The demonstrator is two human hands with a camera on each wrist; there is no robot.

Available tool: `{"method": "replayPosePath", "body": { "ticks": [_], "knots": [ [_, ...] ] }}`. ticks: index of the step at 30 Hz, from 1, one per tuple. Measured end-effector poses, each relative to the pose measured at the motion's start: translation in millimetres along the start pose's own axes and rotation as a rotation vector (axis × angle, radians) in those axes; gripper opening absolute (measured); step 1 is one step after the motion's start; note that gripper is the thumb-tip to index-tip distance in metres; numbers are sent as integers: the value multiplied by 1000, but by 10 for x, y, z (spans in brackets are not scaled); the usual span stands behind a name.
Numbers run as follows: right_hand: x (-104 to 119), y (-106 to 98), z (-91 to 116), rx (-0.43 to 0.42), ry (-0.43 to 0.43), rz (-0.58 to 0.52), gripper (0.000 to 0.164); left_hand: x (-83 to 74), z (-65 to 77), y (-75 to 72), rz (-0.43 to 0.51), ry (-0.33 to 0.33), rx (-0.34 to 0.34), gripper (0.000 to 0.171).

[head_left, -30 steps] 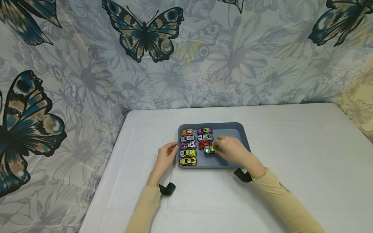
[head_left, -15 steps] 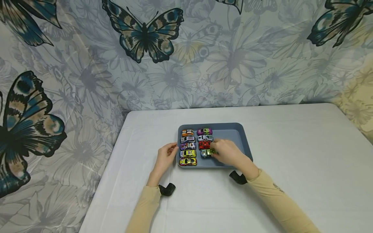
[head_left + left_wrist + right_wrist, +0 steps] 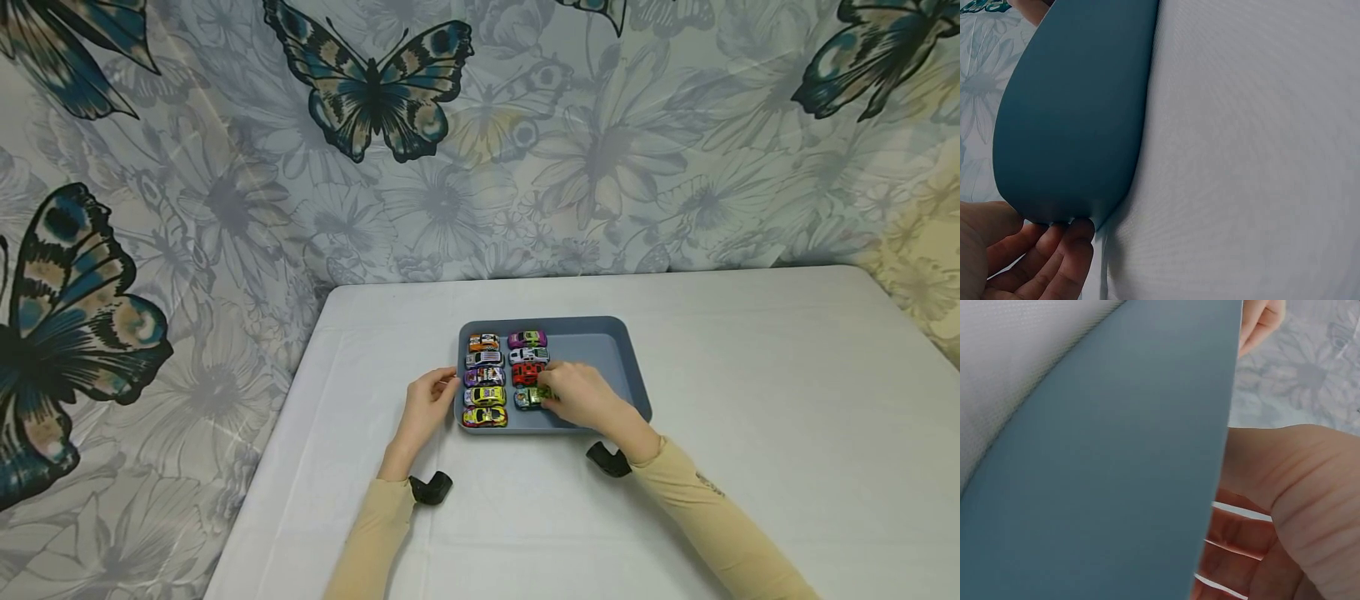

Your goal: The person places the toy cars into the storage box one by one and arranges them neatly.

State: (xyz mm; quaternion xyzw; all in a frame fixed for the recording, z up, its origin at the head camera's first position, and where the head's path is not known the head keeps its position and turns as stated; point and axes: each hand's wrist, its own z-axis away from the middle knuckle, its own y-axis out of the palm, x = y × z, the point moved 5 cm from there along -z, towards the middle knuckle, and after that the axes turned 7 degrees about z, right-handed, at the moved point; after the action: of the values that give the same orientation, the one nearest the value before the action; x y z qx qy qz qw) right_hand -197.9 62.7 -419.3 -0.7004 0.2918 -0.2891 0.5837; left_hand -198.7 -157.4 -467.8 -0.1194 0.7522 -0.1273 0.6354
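My right hand [image 3: 581, 392] pinches the tail end of a green toy car [image 3: 528, 398]; its fingers cover part of it. That car lies in the second column, just below a red toy car [image 3: 527, 373]. At the left end of the grey-blue tray [image 3: 600, 342], my left hand [image 3: 431, 400] holds the rim. In the left wrist view, the fingertips [image 3: 1082, 230] of that hand press the tray's outer wall, with the thumb at the edge. The right wrist view shows the tray wall hiding the right fingertips and the car.
A column of several toy cars [image 3: 484, 396] lines the tray's left side. Above the red car sit a white car [image 3: 528, 355] and a purple-green car [image 3: 527, 338]. A white cloth covers the table [image 3: 750, 375]; a butterfly-patterned curtain [image 3: 600, 150] hangs behind.
The right hand has drawn the green car down and to the left, from overlapping the red car to below it in the column. The left hand stays at the tray's edge.
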Motion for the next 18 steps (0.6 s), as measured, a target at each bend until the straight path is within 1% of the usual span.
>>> {"method": "replayPosePath", "body": {
  "ticks": [10,18],
  "knots": [
    [10,1,5,-16,2,4,17,-18,1,-1,3,5,-3,26],
    [13,-4,18,-35,-1,38,19,-22,7,-5,0,5,-1,26]
  ]
}}
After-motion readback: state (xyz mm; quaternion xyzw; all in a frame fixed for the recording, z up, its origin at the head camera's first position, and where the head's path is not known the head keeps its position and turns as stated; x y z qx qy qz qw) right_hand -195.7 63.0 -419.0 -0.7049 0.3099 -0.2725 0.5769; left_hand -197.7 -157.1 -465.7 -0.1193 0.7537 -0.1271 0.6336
